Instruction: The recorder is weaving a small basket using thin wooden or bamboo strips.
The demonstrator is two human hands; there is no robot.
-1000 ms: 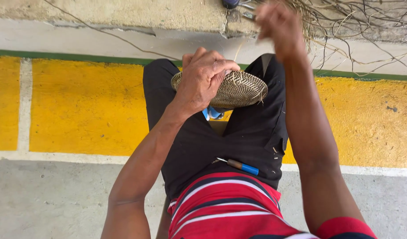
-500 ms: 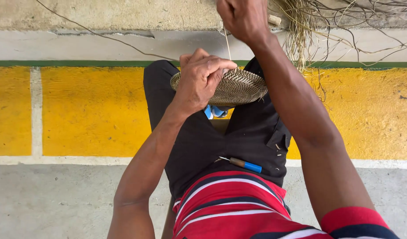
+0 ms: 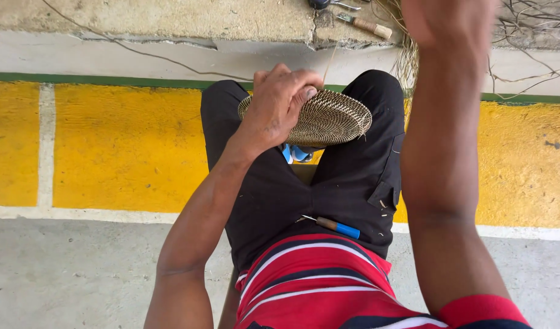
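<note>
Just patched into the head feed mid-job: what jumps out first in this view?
The round woven basket base resting on the person's knees, with the left hand gripping its near-left edge. The right hand is raised high at the top of the view, blurred, apparently drawing a thin strand up from the weave. A small tool with a blue handle lies on the lap, over a bright yellow painted floor band.

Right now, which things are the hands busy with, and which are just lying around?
In use:
- round woven straw basket disc, gripped by the left hand
- thin pale straw strand, rising toward the raised right hand

Lying about:
- blue-handled awl on the lap
- wooden-handled tool on the ledge
- loose dry fibres
</note>
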